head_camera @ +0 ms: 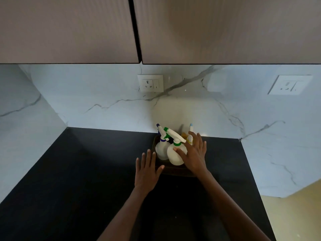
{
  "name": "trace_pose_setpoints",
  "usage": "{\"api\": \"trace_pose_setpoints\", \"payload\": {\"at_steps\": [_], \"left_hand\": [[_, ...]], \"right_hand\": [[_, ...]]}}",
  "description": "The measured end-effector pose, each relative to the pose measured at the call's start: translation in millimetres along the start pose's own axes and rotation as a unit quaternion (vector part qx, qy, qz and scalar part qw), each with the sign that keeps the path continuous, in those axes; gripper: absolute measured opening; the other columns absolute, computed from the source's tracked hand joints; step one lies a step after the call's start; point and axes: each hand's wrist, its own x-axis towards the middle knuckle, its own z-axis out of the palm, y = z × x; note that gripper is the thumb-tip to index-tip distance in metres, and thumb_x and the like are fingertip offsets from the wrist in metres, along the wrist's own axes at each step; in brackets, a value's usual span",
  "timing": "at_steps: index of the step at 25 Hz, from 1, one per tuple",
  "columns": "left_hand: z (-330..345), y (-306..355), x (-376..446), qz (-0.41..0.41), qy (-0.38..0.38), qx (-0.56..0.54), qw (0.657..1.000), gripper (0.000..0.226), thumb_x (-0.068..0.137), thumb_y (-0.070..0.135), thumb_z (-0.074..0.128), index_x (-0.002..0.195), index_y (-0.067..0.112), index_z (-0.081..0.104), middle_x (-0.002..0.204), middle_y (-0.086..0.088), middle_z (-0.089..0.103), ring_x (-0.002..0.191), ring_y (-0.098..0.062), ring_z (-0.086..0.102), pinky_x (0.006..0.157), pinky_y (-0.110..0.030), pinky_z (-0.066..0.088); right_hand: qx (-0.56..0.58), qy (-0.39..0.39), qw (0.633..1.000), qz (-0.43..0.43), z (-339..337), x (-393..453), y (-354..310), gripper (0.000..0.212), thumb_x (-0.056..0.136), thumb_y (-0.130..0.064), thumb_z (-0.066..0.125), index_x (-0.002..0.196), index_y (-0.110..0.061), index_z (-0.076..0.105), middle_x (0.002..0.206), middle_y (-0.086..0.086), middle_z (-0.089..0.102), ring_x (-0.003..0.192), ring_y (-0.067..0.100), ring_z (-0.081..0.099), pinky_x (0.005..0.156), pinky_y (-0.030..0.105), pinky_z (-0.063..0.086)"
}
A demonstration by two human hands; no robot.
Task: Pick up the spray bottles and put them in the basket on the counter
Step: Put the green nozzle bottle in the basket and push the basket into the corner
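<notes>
A dark basket [175,171] stands on the black counter [83,171] against the marble backsplash. Inside it stand a white spray bottle with a blue collar [161,151], a white spray bottle with a green collar [174,156], and behind them a yellowish spray bottle [189,139] with a light blue nozzle, mostly hidden. My right hand [194,154] lies with spread fingers against the green-collared bottle, thumb on its body, not closed around it. My left hand [147,169] hovers flat and open at the basket's left front corner, holding nothing.
Upper cabinets [156,30] hang overhead, close to the camera. Two wall sockets [150,83] [289,85] sit on the backsplash. The counter ends at a right edge [257,185] with yellow floor beyond. A marble side wall closes the left.
</notes>
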Motion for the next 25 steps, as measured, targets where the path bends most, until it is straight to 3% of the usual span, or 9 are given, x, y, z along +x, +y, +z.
{"api": "trace_pose_setpoints", "payload": {"at_steps": [7,14,25], "left_hand": [[14.1,-28.3,18.9,0.023,-0.024,-0.051,0.998,0.082,0.097,0.069,0.012,0.16,0.021,-0.008,0.168,-0.007,-0.012,0.156,-0.029,-0.006,0.126,-0.051,0.001],[20.3,-32.9,21.4,0.033,-0.01,-0.068,0.997,0.087,0.092,0.072,0.003,0.16,0.02,-0.004,0.169,-0.009,-0.009,0.156,-0.03,-0.002,0.126,-0.052,0.005],[26.9,-32.4,22.7,0.027,-0.011,-0.097,0.995,0.082,0.097,0.069,0.017,0.16,0.021,-0.002,0.169,-0.008,-0.001,0.156,-0.03,0.002,0.127,-0.051,0.005]], "right_hand": [[-0.029,-0.044,0.997,0.06,25.9,-3.3,-4.0,0.058,0.095,-0.062,0.053,0.146,-0.034,0.051,0.167,0.006,0.007,0.156,0.037,-0.014,0.121,0.066,-0.009],[-0.061,-0.113,0.989,0.08,40.0,-2.1,-6.3,0.058,0.095,-0.062,0.054,0.144,-0.031,0.053,0.169,0.003,-0.007,0.153,0.037,-0.025,0.119,0.067,-0.016],[-0.01,-0.136,0.983,0.121,40.7,-15.7,2.9,0.059,0.1,-0.057,0.049,0.153,-0.031,0.04,0.168,0.0,0.01,0.156,0.031,-0.017,0.122,0.064,-0.012]]}}
